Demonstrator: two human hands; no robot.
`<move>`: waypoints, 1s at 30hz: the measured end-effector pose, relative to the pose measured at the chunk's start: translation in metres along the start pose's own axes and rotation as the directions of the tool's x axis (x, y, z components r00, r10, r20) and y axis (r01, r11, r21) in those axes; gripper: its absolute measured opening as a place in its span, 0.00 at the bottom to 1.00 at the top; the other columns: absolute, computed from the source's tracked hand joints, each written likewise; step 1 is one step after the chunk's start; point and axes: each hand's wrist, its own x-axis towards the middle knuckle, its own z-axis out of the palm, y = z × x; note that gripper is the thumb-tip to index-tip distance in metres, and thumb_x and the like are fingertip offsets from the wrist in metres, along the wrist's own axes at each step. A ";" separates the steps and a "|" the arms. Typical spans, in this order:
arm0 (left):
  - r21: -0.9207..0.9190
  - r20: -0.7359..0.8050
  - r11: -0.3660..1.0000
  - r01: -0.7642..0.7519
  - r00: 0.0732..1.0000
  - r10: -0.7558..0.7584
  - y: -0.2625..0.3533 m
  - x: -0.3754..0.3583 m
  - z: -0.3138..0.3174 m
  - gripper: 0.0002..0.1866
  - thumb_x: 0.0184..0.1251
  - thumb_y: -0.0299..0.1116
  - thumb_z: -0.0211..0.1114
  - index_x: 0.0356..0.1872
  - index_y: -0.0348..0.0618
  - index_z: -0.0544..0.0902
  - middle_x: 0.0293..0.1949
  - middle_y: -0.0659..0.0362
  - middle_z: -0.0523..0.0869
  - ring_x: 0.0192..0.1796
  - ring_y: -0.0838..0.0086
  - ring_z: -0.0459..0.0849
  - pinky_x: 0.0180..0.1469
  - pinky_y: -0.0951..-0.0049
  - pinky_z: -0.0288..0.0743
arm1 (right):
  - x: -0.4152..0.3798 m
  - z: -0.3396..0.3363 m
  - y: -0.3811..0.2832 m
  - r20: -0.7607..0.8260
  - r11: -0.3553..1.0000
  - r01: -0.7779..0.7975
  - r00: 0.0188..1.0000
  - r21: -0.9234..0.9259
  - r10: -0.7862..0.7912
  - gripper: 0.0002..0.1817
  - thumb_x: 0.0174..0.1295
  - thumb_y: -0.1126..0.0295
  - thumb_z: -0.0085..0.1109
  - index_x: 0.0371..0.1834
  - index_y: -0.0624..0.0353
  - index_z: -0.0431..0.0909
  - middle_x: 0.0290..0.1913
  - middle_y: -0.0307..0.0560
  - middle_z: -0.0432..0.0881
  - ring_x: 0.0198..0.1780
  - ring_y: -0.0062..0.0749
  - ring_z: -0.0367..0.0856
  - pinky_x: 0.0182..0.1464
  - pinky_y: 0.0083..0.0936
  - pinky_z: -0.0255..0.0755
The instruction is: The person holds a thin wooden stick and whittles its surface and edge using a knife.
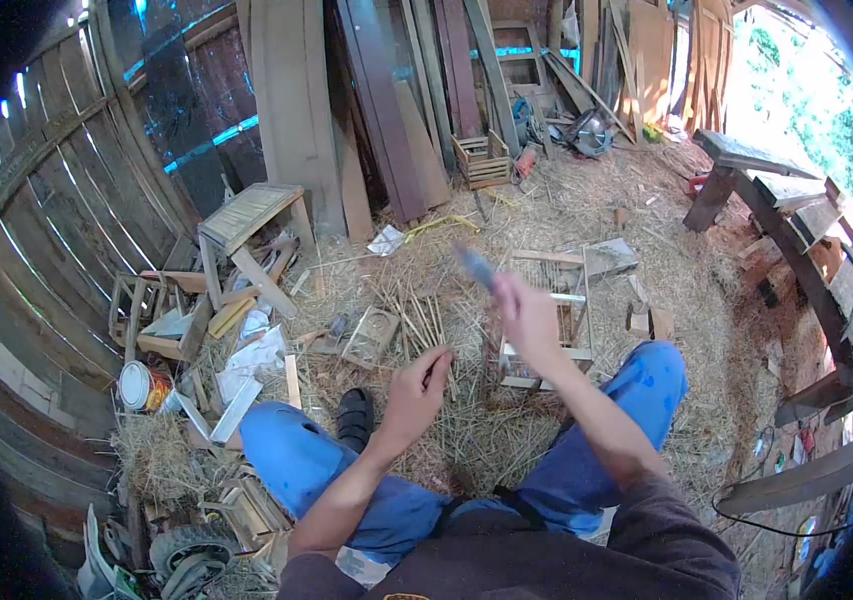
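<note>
Raised in front of me, my right hand (528, 318) grips a blue-grey tool (476, 266), smeared by motion, its narrow end pointing up and left. My left hand (414, 395) is closed above the floor by my left knee, thumb and fingers pressed together; I cannot tell what is pinched there. Beyond it lie several thin wooden sticks (418, 318) on the straw, with a small wooden block (371, 336) to their left. A slatted wooden frame (520, 381) stands between my knees, partly hidden by my right hand and forearm.
Shavings cover the floor. To the left are a small wooden stool (251, 215), a paint can (143, 387) and scraps. Tall boards (291, 120) lean at the back, near a slatted crate (483, 160) and a circular saw (591, 132). A heavy bench (816, 260) borders the right.
</note>
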 end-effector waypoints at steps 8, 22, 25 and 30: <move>0.026 -0.011 0.998 -0.062 0.998 0.063 -0.003 0.003 0.000 0.13 0.75 0.34 0.63 0.51 0.34 0.86 0.35 0.49 0.90 0.33 0.70 0.86 0.37 0.70 0.77 | -0.003 0.012 -0.001 -0.128 0.989 0.121 0.986 0.079 -0.111 0.09 0.74 0.61 0.58 0.38 0.53 0.77 0.22 0.57 0.80 0.22 0.56 0.82 0.22 0.48 0.72; 0.024 0.011 1.000 0.012 1.000 -0.012 -0.003 0.004 0.001 0.13 0.76 0.32 0.61 0.52 0.34 0.85 0.37 0.49 0.90 0.34 0.74 0.85 0.39 0.71 0.77 | -0.024 0.018 -0.012 0.089 0.997 0.074 0.993 -0.009 -0.073 0.09 0.75 0.62 0.56 0.37 0.52 0.77 0.21 0.59 0.80 0.23 0.59 0.81 0.23 0.49 0.72; 0.028 0.009 0.999 0.031 0.999 -0.031 0.003 0.004 -0.004 0.13 0.77 0.33 0.61 0.52 0.34 0.85 0.38 0.50 0.90 0.35 0.74 0.85 0.40 0.72 0.77 | 0.001 0.012 -0.005 -0.046 0.997 -0.002 0.999 0.077 0.006 0.10 0.75 0.61 0.56 0.37 0.53 0.76 0.19 0.58 0.79 0.22 0.57 0.81 0.22 0.49 0.72; -0.002 0.000 1.000 0.002 1.000 -0.002 -0.007 0.004 0.004 0.13 0.77 0.33 0.60 0.52 0.33 0.84 0.39 0.51 0.91 0.36 0.75 0.84 0.40 0.74 0.76 | -0.029 0.019 -0.014 0.042 0.990 0.136 0.990 -0.030 -0.134 0.11 0.76 0.62 0.53 0.36 0.55 0.75 0.18 0.57 0.78 0.21 0.59 0.80 0.21 0.48 0.70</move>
